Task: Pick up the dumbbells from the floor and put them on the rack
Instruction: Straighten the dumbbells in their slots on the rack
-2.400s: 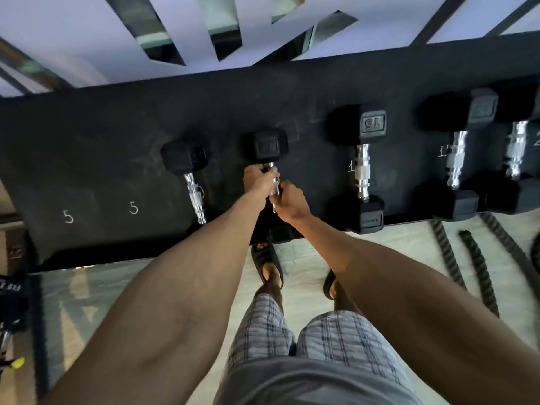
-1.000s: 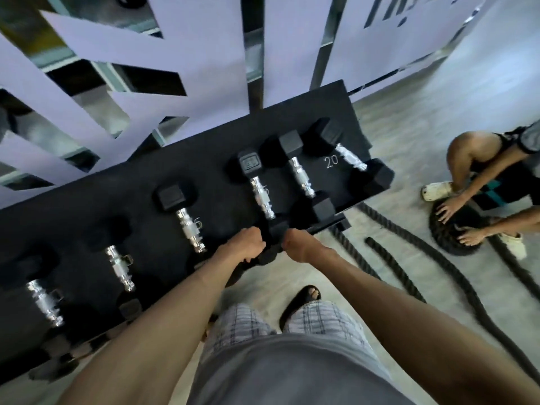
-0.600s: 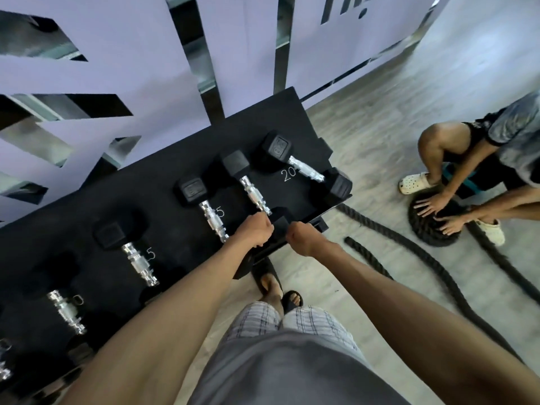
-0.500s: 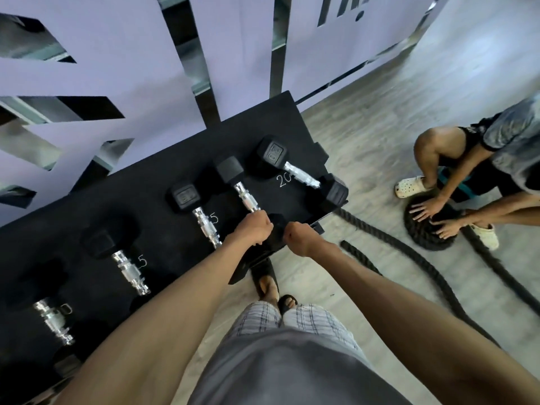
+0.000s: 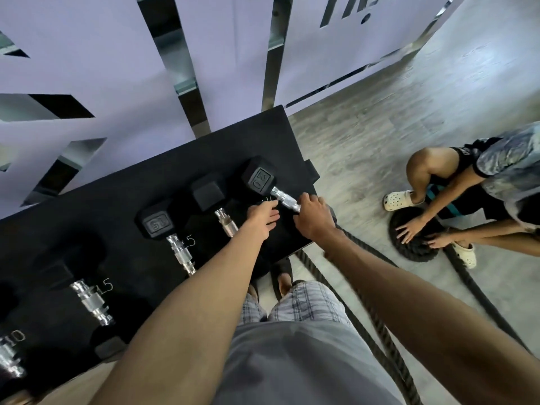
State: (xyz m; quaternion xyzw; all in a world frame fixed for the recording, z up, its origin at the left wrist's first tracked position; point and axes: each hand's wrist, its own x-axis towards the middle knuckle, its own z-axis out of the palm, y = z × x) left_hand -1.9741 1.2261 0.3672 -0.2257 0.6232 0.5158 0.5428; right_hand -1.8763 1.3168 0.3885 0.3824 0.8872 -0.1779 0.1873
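Head view: my right hand point(image 5: 314, 219) curls round the near end of the chrome handle point(image 5: 284, 198) of the black rubber hex dumbbell marked 20 point(image 5: 260, 180), lying at the right end of the black flat-topped rack point(image 5: 222, 141). My left hand point(image 5: 261, 219) is spread, fingers straight, holding nothing, just beside that handle. I judge it best to settle both heads flat before letting go. Long axis runs far-left to near-right, numbered head far, near head hidden

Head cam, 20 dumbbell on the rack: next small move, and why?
Probably close the left hand on the bare handle beside the right hand. The right grips the 20 dumbbell's handle, the left's fingers are straight beside it, and the dumbbell lies skewed to its neighbours at the rack's end.
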